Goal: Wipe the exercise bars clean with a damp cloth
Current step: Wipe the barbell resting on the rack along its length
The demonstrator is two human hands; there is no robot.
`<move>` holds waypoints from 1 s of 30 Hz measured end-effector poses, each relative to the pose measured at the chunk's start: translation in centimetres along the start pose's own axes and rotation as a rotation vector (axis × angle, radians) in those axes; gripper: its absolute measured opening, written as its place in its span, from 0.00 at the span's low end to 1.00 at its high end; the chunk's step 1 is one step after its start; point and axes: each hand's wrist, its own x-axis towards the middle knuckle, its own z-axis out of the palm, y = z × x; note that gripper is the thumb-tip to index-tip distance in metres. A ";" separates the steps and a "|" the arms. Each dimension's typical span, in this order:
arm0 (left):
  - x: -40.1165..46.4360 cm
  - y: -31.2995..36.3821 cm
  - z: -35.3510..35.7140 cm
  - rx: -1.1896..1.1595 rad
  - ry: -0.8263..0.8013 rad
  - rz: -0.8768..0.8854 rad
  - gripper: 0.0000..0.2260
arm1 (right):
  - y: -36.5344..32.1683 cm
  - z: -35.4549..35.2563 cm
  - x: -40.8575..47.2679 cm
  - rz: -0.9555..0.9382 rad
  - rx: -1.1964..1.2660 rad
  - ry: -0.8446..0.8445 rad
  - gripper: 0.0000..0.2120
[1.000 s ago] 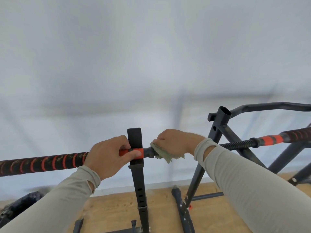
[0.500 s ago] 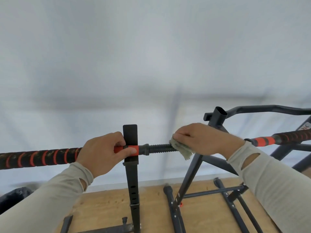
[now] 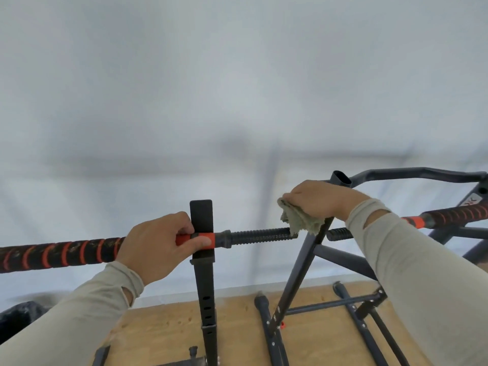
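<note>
A long exercise bar (image 3: 260, 235) runs across the view, with black and orange spiral grips at both ends and a dark threaded middle. My left hand (image 3: 161, 248) grips the bar at its orange collar, beside a black upright post (image 3: 202, 225). My right hand (image 3: 320, 200) holds a grey-green cloth (image 3: 299, 220) wrapped over the threaded part, where a slanted dark frame tube crosses in front of the bar.
A dark tubular frame (image 3: 412, 171) with an open tube end stands at the right, its legs spread on the wooden floor (image 3: 163, 331). A white wall fills the background. A black object (image 3: 18, 317) lies at the lower left.
My right hand has slid the cloth to the right along the threaded bar, away from the orange collar. The left hand keeps its grip in the same place.
</note>
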 end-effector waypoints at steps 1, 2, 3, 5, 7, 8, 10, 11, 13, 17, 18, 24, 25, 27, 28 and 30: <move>0.0 -0.1 0.0 0.002 -0.001 0.004 0.24 | 0.4 -0.6 -0.8 0.005 0.093 0.033 0.20; 0.1 -0.2 0.1 0.001 0.000 0.011 0.25 | 0.8 -1.0 -1.6 0.011 0.145 0.064 0.23; 0.2 -0.3 0.2 0.001 0.004 0.019 0.26 | 1.0 -1.4 -2.3 0.016 0.181 0.090 0.24; 0.2 -0.4 0.3 -0.002 0.009 0.028 0.27 | 0.4 -1.4 -3.5 -0.024 0.215 0.135 0.24; 0.2 -0.5 0.4 0.002 0.014 0.034 0.28 | -0.8 -0.7 -4.0 -0.083 0.196 0.128 0.22; 0.2 -0.4 0.4 0.003 0.014 0.034 0.28 | -1.6 -0.1 -4.2 -0.103 0.175 0.083 0.20; 0.2 -0.3 0.2 0.004 0.006 0.026 0.28 | -3.0 2.4 -4.2 -0.134 0.106 -0.016 0.18; 0.2 -0.3 0.2 0.009 0.003 0.025 0.27 | -3.3 3.8 -3.9 -0.136 0.091 -0.028 0.17; 0.2 -0.2 0.2 0.018 0.000 0.033 0.26 | -3.1 5.3 -3.4 -0.069 0.185 0.008 0.18; 0.2 -0.3 0.3 0.021 0.000 0.037 0.26 | -2.7 4.3 -1.2 0.011 0.211 -0.075 0.19; 0.2 -0.3 0.3 0.020 -0.001 0.036 0.26 | -2.9 4.0 -0.7 0.017 0.180 -0.095 0.18; 0.1 -0.8 0.6 0.030 0.026 0.063 0.31 | -6.8 4.7 -0.8 -0.229 0.064 -0.017 0.13; 0.2 -0.9 0.7 0.030 0.022 0.064 0.30 | -7.1 5.3 -0.9 -0.223 0.064 -0.033 0.13; 0.3 -0.8 0.7 0.031 0.016 0.065 0.29 | -7.1 6.0 -0.5 -0.169 0.077 -0.105 0.13; 0.3 -0.8 0.7 0.034 0.021 0.067 0.30 | -7.0 5.7 0.0 -0.134 0.051 -0.165 0.13; 0.2 -0.7 0.5 0.034 0.028 0.065 0.33 | -6.8 4.6 1.2 -0.053 -0.005 -0.303 0.13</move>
